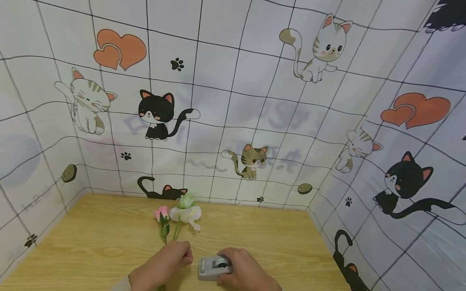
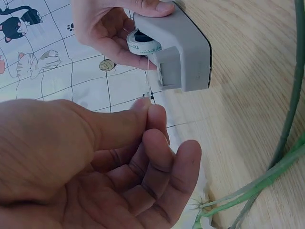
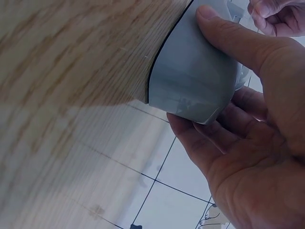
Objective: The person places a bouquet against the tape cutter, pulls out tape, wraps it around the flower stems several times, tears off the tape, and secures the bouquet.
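Observation:
A grey tape dispenser (image 1: 208, 270) stands on the wooden table, with my right hand (image 1: 247, 270) gripping its rear part between thumb and fingers. From its roll of tape (image 2: 144, 46) a thin clear strip of tape (image 2: 148, 78) runs to my left hand (image 2: 119, 157). Thumb and index fingertip pinch the strip's end, while the other fingers curl loosely. Beyond the left hand lie a pink rose (image 1: 162, 213) and a white flower (image 1: 186, 214) on the table. Their green stems (image 2: 267, 181) pass beside and partly behind that hand in the head view.
The wooden table (image 1: 255, 230) reaches back to a white grid-patterned cloth (image 1: 218, 109) printed with cats, hearts and paws. More of this cloth hangs along the left and right sides.

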{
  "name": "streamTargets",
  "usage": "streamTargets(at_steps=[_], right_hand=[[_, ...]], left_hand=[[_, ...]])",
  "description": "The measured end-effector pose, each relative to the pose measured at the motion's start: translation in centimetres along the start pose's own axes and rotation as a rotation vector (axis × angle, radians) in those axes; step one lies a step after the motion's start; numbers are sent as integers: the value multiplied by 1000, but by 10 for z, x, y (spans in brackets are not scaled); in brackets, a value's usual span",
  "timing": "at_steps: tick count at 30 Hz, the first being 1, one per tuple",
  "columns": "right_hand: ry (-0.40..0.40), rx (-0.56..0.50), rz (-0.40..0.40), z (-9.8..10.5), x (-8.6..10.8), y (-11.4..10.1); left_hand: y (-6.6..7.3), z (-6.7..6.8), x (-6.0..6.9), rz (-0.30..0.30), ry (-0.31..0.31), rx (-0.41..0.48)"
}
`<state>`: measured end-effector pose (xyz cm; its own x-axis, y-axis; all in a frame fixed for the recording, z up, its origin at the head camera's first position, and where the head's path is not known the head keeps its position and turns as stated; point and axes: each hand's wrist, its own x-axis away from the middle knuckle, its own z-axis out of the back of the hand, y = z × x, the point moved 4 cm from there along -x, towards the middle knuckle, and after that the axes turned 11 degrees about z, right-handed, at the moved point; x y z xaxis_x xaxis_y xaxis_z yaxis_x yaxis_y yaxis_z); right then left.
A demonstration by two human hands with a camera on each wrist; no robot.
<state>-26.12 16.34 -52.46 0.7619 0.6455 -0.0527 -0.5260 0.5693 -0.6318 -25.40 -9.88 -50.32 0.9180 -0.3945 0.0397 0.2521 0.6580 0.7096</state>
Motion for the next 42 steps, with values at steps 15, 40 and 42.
streamTargets(at_steps=[15, 40, 42], right_hand=[[18, -38, -32, -1, 1, 5], [-14, -32, -23, -2, -3, 8], [-17, -37, -28, -1, -3, 8]], left_hand=[[-19, 27, 13, 10, 15, 1], [-62, 46, 25, 117, 85, -60], [-65, 42, 24, 127, 88, -46]])
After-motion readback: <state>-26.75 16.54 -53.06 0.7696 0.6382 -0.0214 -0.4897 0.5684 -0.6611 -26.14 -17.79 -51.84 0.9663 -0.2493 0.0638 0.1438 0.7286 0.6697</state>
